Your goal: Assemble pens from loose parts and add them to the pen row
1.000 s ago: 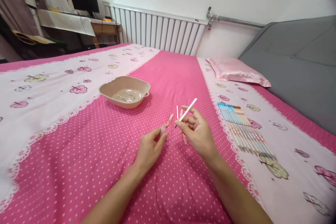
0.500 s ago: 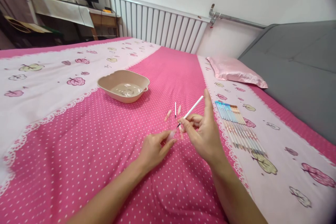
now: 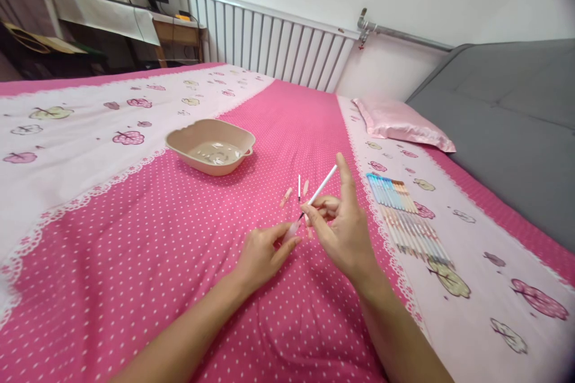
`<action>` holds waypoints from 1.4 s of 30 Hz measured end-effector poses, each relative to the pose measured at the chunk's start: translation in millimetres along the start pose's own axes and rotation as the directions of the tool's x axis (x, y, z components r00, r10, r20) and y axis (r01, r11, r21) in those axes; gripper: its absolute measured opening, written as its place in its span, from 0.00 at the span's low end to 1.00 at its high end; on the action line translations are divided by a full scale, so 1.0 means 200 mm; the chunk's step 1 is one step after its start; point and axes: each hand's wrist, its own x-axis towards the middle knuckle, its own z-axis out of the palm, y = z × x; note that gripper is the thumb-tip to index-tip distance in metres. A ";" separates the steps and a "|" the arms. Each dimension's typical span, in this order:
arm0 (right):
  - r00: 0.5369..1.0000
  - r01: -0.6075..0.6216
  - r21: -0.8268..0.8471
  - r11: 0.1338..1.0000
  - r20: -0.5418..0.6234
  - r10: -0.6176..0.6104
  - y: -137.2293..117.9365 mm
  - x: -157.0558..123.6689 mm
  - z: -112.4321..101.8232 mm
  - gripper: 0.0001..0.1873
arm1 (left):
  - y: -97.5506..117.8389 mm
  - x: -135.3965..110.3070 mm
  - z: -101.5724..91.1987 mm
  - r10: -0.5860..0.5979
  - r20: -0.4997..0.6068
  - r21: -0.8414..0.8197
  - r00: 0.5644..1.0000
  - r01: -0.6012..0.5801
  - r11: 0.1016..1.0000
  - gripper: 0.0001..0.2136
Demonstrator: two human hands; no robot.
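Note:
My left hand (image 3: 265, 254) pinches a short pale pink pen barrel (image 3: 291, 231) between thumb and fingers. Between the thumb and fingertips of my right hand (image 3: 344, 227) is a white pen refill (image 3: 324, 183) with a dark tip, its index finger raised along the upper end. The refill slants, and its dark tip meets the open end of the barrel; how far inside it is I cannot tell. Just beyond my hands lie another white refill (image 3: 299, 187), a pink pen part (image 3: 286, 197) and a second pink part (image 3: 306, 187). Another pink piece is partly hidden by my right hand.
A beige basin (image 3: 211, 161) with small clear and white pieces stands on the pink dotted bedspread (image 3: 179, 263). To the right lie rows of blue and orange pens (image 3: 392, 192) and pale pink pens (image 3: 417, 236). A pink pillow (image 3: 404, 125) lies by the grey headboard (image 3: 503, 108).
The refill's dark tip has come down to the mouth of the pink barrel. My right hand has moved slightly left and towards my left hand, which stays nearly in place.

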 end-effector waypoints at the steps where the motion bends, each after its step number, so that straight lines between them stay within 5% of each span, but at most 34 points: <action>1: 1.000 0.006 0.000 1.000 0.002 -0.006 0.00 0.00 0.00 0.42 | 0.00 0.00 0.00 0.005 -0.002 -0.004 1.000 -0.005 1.000 0.17; 23: 0.994 0.086 -0.113 0.990 0.080 -0.077 0.02 -0.01 0.04 0.33 | 0.02 0.00 -0.03 -0.011 -0.041 -0.090 0.999 0.007 0.996 0.17; 30: 0.965 0.153 -0.237 0.959 0.247 -0.093 0.01 -0.03 0.02 0.22 | 0.00 0.00 -0.03 -0.046 -0.051 -0.173 0.998 0.036 0.984 0.16; 37: 0.992 -0.073 -0.437 0.896 0.063 0.112 0.08 0.05 -0.07 0.16 | -0.02 0.00 -0.03 -0.114 -0.072 -0.202 0.991 0.098 0.975 0.15; 42: 0.910 -0.104 -0.707 0.700 0.217 0.354 0.21 0.10 -0.06 0.14 | -0.03 0.01 -0.02 -0.141 -0.085 -0.218 0.986 0.120 0.969 0.17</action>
